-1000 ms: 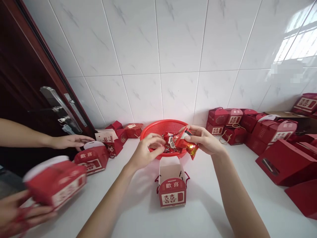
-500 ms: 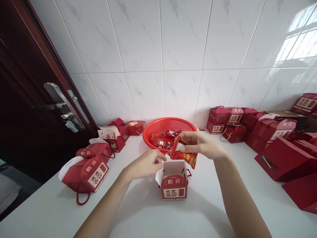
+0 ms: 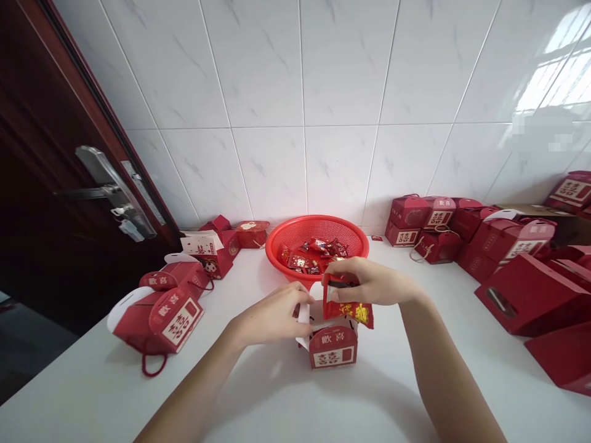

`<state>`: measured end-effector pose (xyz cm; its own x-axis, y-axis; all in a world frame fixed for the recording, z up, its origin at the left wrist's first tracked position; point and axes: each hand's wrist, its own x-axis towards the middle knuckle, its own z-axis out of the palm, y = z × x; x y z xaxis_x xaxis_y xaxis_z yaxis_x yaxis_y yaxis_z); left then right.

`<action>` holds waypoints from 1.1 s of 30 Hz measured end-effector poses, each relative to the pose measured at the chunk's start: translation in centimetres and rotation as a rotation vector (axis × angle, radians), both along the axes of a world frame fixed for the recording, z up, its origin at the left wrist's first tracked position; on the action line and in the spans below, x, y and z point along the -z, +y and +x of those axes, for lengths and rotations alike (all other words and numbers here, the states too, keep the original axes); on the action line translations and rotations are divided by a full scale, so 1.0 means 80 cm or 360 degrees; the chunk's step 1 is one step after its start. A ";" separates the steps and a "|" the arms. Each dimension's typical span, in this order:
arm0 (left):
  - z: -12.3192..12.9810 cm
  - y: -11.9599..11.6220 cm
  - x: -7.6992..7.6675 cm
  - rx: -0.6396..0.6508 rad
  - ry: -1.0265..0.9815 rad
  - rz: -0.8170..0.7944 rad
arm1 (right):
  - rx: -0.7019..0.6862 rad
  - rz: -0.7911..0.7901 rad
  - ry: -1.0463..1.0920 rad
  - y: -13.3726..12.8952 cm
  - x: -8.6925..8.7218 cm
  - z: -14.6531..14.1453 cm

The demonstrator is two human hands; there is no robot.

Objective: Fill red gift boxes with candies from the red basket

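In the middle of the table stands a small red gift box [image 3: 333,348], upright, with its top flaps up and its white inside showing. My left hand [image 3: 277,315] pinches the white flap on the box's left side between thumb and fingers. Just over the opening, my right hand [image 3: 375,282] grips a red snack packet [image 3: 351,309] with gold lettering. The packet's lower part overlaps the box's rim in this view. Behind both hands sits a red plastic basket [image 3: 272,243] holding several small red wrapped sweets [image 3: 318,246].
At the left are several red gift boxes [image 3: 168,323], some with open flaps. More red boxes [image 3: 508,237] are stacked at the right against the tiled wall [image 3: 341,74]. A dark door [image 3: 37,154] with a metal handle borders the table's left end.
My right hand has lowered the snack packet to the box's opening. My left hand has taken hold of the side flap, and the box has shifted slightly right and turned.
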<state>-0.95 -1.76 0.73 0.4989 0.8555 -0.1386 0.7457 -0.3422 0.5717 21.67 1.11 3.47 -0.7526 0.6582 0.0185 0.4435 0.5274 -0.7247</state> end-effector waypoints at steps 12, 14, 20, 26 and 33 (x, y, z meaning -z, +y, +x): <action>0.005 -0.011 0.007 0.0007 -0.0217 -0.0119 | 0.0199 -0.0053 0.0580 0.005 0.014 -0.021; 0.006 -0.010 0.006 0.0032 -0.0253 -0.0129 | 0.0207 -0.0051 0.0409 0.004 0.013 -0.020; 0.005 -0.007 0.007 -0.0046 -0.0047 -0.0150 | 0.0473 0.0176 -0.0045 -0.010 0.014 -0.022; 0.004 -0.005 0.006 -0.0084 0.0141 -0.0099 | 0.0686 0.0400 -0.0340 -0.023 0.024 -0.041; 0.004 -0.006 0.006 -0.0084 0.0214 -0.0077 | 0.0603 0.0380 -0.0754 -0.020 0.022 -0.043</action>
<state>-0.64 -2.26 0.25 0.4276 0.8707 -0.2429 0.8328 -0.2750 0.4804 18.25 -0.47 1.74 -0.4318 0.8985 -0.0797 0.8730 0.3941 -0.2872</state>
